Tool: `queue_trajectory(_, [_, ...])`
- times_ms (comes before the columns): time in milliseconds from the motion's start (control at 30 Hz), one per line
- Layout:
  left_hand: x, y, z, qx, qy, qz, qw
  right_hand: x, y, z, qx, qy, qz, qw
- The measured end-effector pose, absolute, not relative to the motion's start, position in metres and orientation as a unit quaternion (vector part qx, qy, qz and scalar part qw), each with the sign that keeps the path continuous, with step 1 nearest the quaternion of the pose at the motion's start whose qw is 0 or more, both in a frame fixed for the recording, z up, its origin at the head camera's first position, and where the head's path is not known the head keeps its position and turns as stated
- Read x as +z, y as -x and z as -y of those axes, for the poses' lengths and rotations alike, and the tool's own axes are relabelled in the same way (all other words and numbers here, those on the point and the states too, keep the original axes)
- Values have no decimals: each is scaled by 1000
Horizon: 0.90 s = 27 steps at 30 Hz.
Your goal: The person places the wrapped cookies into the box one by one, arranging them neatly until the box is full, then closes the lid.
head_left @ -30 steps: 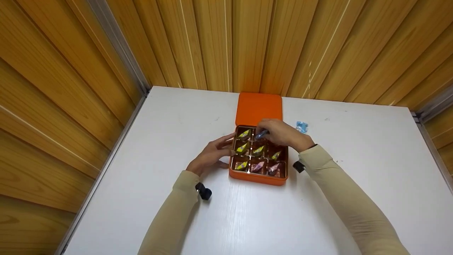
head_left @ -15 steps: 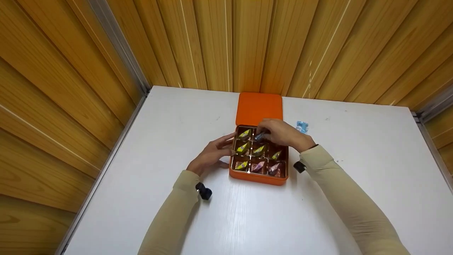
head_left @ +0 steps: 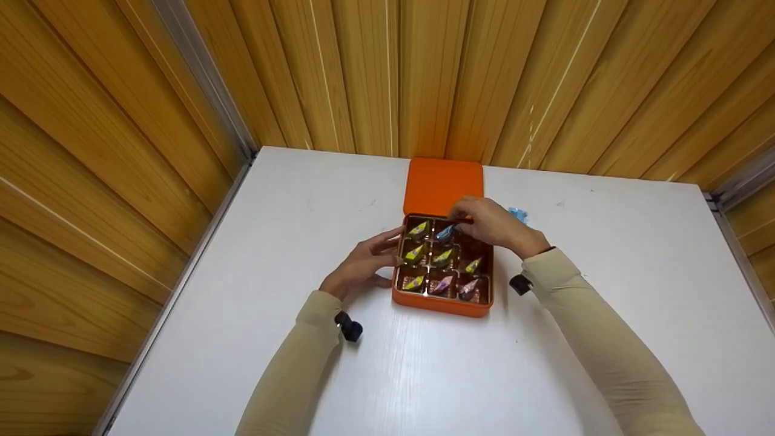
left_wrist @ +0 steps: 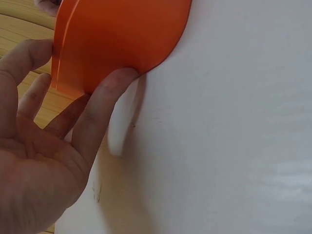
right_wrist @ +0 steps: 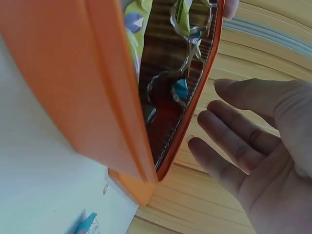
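An orange box (head_left: 441, 307) holds a brown divided tray, with its lid (head_left: 444, 184) open at the back. Wrapped candies lie in the compartments: several yellow-green candies (head_left: 443, 257), two pink candies (head_left: 442, 283) at the front, and a blue candy (head_left: 445, 232) in the back middle one. My left hand (head_left: 358, 264) touches the box's left side with extended fingers; in the left wrist view its thumb (left_wrist: 109, 95) rests against the orange wall. Over the back right compartment, partly hiding it, is my right hand (head_left: 493, 225). The right wrist view shows its fingers apart, holding nothing.
Right of the lid, a light-blue wrapped candy (head_left: 518, 214) lies on the white table (head_left: 387, 375), partly hidden behind my right hand. Wood-patterned panels (head_left: 424, 72) stand along the table's back and left side.
My right hand has let go of the blue candy, which now sits in the back middle compartment, and has moved slightly up and right. My left hand stays at the box's side.
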<state>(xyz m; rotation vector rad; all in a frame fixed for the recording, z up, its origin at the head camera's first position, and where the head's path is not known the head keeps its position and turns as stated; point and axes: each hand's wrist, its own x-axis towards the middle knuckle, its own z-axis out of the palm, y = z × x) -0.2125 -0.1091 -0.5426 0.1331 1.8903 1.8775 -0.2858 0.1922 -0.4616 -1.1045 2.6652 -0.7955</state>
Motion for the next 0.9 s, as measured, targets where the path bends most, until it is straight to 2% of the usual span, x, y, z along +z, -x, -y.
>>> queue_trajectory(900, [-542, 212, 108, 685, -61, -688, 231, -456, 293, -227, -258, 249, -931, 66])
